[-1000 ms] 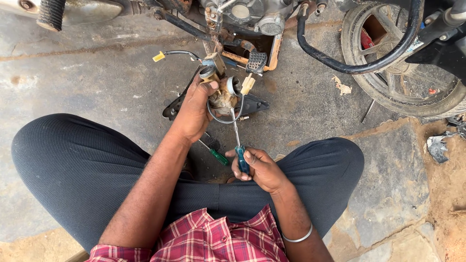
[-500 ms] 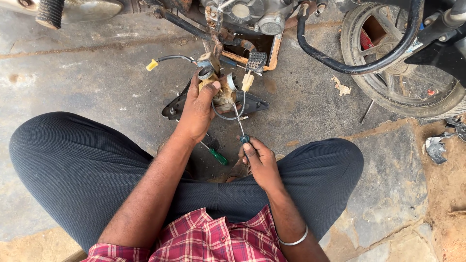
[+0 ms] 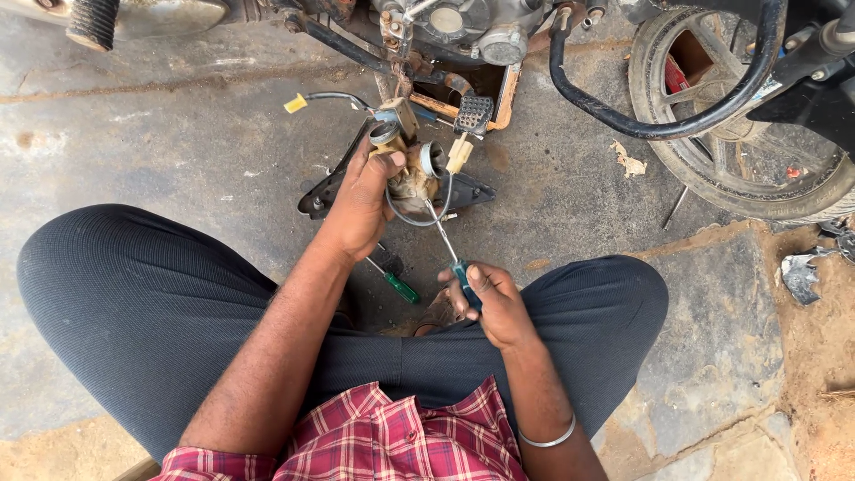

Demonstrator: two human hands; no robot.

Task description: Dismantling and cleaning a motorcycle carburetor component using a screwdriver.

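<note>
My left hand grips a dirty metal carburettor and holds it above a black plastic panel on the ground. My right hand is closed on the blue-green handle of a screwdriver. Its long shaft points up and left, with the tip at the underside of the carburettor. A thin cable loops below the carburettor. A second screwdriver with a green handle lies on the ground between my knees. I sit cross-legged in dark trousers and a red checked shirt.
A motorcycle engine and frame stand just beyond the carburettor, with a footpeg and a black crash bar. A spoked wheel is at the upper right. A wire with a yellow connector hangs to the left. The ground is stained concrete.
My right hand has shifted slightly right and down along the screwdriver handle and turned it. The left hand keeps its hold on the carburettor in nearly the same place.
</note>
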